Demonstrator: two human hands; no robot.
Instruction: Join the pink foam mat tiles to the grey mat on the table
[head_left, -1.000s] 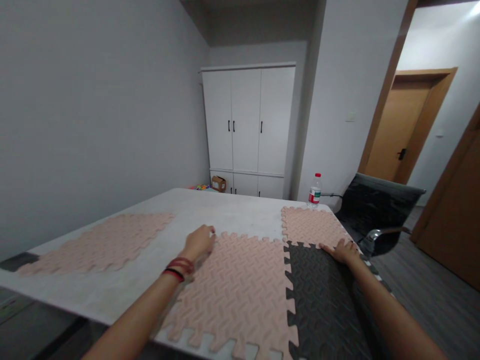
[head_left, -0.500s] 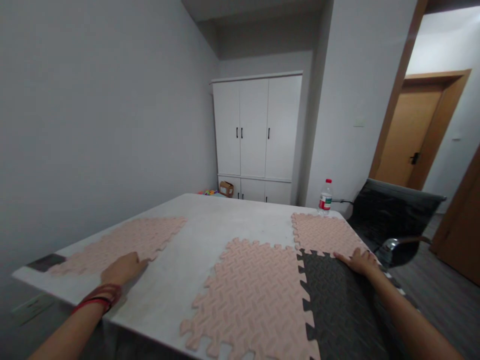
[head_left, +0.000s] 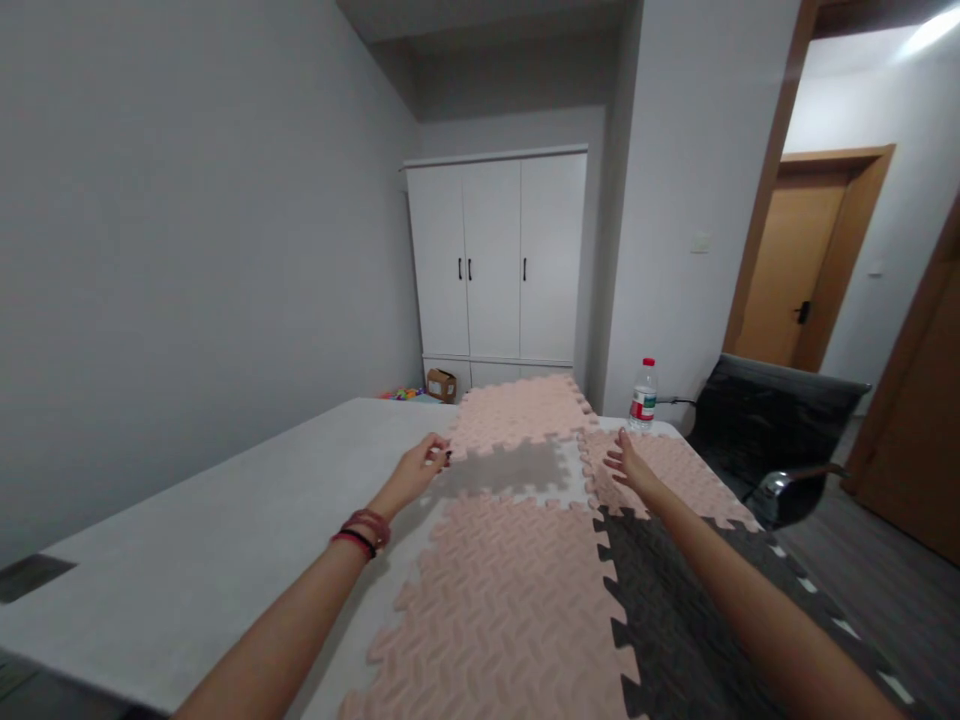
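Note:
My left hand (head_left: 425, 466) pinches the near left corner of a pink foam mat tile (head_left: 521, 412), which hangs tilted above the far part of the white table and casts a shadow on it. My right hand (head_left: 627, 466) is open, fingers apart, to the right of the held tile and over a second pink tile (head_left: 675, 468) at the far right. A third pink tile (head_left: 517, 610) lies nearest me, joined along its right edge to a dark grey tile (head_left: 675, 600). That grey tile borders the far-right pink one, and my right forearm covers part of it.
A water bottle (head_left: 643, 393) with a red cap stands at the far right edge of the white table (head_left: 225, 520). Beyond that edge is a black chair (head_left: 772, 425). A cardboard box (head_left: 441, 385) sits before the white cabinet (head_left: 495, 260). The wall (head_left: 187, 220) runs along the left.
The pink tile at the left has been lifted and carried right and away from me by my left hand. My right hand has left the grey tile and moved left, opening.

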